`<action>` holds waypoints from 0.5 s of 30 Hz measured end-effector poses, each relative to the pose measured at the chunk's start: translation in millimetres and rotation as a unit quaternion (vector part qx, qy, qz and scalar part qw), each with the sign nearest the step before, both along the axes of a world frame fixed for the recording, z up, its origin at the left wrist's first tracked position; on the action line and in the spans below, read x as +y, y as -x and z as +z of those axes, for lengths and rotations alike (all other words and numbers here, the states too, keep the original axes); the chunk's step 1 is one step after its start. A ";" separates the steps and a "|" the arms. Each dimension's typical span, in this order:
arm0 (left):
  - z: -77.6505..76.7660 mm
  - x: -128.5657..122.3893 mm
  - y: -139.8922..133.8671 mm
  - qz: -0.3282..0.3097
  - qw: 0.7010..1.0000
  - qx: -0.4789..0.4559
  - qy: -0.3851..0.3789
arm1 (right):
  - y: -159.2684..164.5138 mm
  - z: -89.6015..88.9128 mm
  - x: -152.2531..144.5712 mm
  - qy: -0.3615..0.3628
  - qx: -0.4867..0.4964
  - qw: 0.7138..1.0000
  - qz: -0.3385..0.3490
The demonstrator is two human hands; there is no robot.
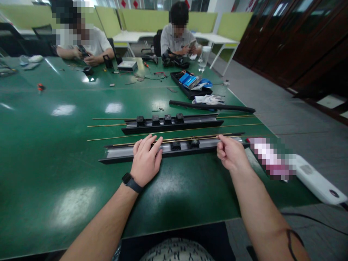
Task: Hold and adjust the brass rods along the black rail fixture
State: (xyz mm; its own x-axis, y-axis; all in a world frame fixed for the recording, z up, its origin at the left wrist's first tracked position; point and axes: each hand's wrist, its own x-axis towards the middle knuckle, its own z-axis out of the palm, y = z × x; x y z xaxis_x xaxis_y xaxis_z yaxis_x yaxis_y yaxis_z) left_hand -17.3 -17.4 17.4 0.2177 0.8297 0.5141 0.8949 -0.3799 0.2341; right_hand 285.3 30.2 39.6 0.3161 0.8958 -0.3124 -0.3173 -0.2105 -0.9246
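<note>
left grip [146, 159] flat on near rail [119, 152]

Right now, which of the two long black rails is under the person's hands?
The nearer rail: the left hand lies flat on it; the farther rail is untouched.

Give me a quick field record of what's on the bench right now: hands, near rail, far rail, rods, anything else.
left hand: flat on the near rail, fingers over its top edge
right hand: closed, pinching a thin brass rod at the rail's right end
near rail: two black blocks on it
far rail: four black blocks on it
loose rods: lying along the green table
behind: black strip, tray of parts
people: two seated at the far side
</note>
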 end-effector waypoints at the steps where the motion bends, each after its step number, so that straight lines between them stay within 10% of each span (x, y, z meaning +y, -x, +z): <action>1: 0.0 0.0 0.1 0.000 1.000 0.000 0.001 | -1.5 0.4 0.3 -0.001 -0.001 1.000 -0.005; 15: 0.6 0.0 0.3 -0.002 1.000 0.000 0.002 | -6.5 1.1 3.2 -0.002 0.003 0.999 -0.038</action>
